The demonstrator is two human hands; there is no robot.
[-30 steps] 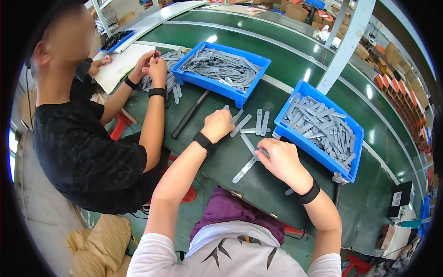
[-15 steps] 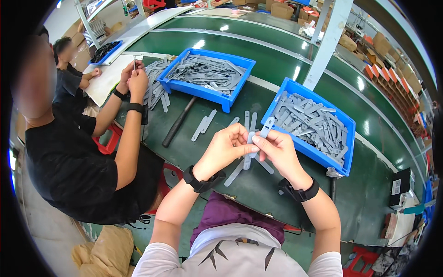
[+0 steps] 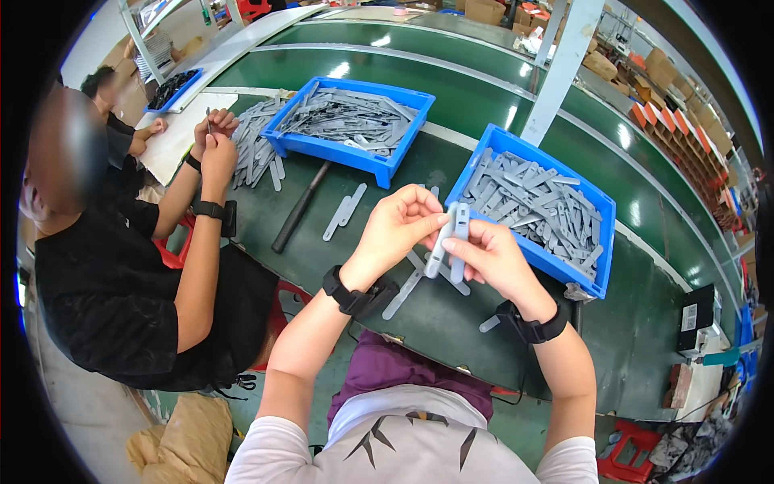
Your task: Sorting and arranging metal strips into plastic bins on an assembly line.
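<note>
My left hand pinches a flat grey plastic strip between thumb and fingers. My right hand grips a second grey slotted strip with rounded ends. Both strips stand nearly upright side by side, close together or touching; which I cannot tell. Below my hands, several loose grey strips lie on the green table, partly hidden by my fingers. Beyond my right hand is a blue bin full of grey strips.
Another blue bin of strips stands ahead to the left, with a dark-handled tool in front. Two strips lie beside it, and a heap sits farther left. A co-worker works at my left. A metal post rises behind the bins.
The two strips, earlier crossing at angles in my fingers, now stand upright and side by side. The view has shifted a little, so bins and co-worker appear farther left.
</note>
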